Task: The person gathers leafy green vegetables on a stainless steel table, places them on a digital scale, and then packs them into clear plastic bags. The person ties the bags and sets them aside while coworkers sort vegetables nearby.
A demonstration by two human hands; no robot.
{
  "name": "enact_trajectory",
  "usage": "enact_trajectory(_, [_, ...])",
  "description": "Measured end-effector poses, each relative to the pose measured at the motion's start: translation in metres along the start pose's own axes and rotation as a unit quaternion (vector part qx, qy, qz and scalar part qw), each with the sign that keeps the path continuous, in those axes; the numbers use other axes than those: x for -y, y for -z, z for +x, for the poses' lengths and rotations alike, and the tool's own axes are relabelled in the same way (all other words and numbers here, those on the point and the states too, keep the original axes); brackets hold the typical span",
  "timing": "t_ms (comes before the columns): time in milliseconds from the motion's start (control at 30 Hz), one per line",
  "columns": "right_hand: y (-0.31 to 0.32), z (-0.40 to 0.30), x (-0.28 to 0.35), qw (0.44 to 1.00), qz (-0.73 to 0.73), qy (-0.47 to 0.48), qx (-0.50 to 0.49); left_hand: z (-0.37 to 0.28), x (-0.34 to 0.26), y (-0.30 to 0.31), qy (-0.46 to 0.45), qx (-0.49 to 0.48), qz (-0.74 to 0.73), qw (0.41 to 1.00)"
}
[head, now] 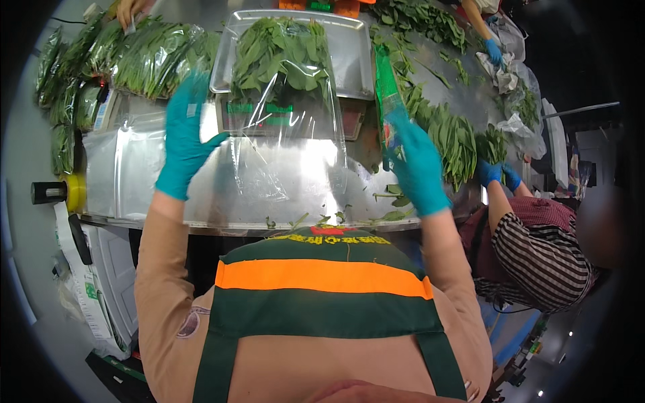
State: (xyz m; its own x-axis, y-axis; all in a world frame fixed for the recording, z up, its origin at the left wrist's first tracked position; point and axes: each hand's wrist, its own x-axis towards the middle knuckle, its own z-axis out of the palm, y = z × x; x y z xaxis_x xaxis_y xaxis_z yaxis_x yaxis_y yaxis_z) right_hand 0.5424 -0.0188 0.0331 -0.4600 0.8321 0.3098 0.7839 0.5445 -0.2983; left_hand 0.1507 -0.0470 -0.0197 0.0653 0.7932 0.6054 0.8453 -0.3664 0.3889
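Note:
My left hand [186, 138], in a teal glove, is raised over the table's left side, thumb apart and holding nothing. A small white sticker [191, 110] shows on its fingers. My right hand [418, 161], also gloved and slightly blurred, overlaps a narrow green printed plastic packet [386, 75]; whether it grips it is unclear. Between my hands, leafy greens [282, 55] lie in a clear plastic bag [289, 156] on a metal tray [352, 50]. The bag's empty end hangs toward me over a scale with a lit green display [239, 108].
Bagged greens [151, 60] crowd the far left, where another person's hand [130, 12] reaches in. Loose greens [448, 136] cover the right. A co-worker's blue-gloved hands [496, 173] hold a bunch there; another blue-gloved hand [494, 52] is beyond. A yellow tape roll [75, 193] sits at the left edge.

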Motion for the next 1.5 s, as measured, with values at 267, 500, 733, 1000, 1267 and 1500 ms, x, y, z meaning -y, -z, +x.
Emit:
enact_trajectory(267, [-0.063, 0.039, 0.012, 0.835, 0.541, -0.080, 0.062, -0.031, -0.010, -0.005, 0.247, 0.129, -0.435, 0.856])
enact_trajectory(500, [-0.115, -0.081, -0.017, 0.720, 0.546, -0.401, 0.153, -0.164, -0.020, -0.007, 0.609, 0.086, -0.419, 0.668])
enact_trajectory(733, [-0.106, -0.084, 0.010, 0.705, 0.528, -0.415, 0.229, -0.054, -0.096, 0.045, 0.280, 0.093, -0.583, 0.757])
enact_trajectory(1000, [-0.106, -0.099, -0.012, 0.837, 0.386, -0.357, 0.149, -0.062, -0.089, -0.078, -0.051, 0.276, -0.069, 0.957])
enact_trajectory(1267, [-0.089, -0.052, 0.037, 0.967, -0.027, 0.207, 0.145, -0.108, -0.041, -0.071, 0.278, 0.102, -0.199, 0.934])
enact_trajectory(1500, [-0.106, -0.012, 0.053, 0.887, 0.445, -0.067, 0.102, -0.167, -0.038, -0.033, 0.611, -0.087, -0.494, 0.613])
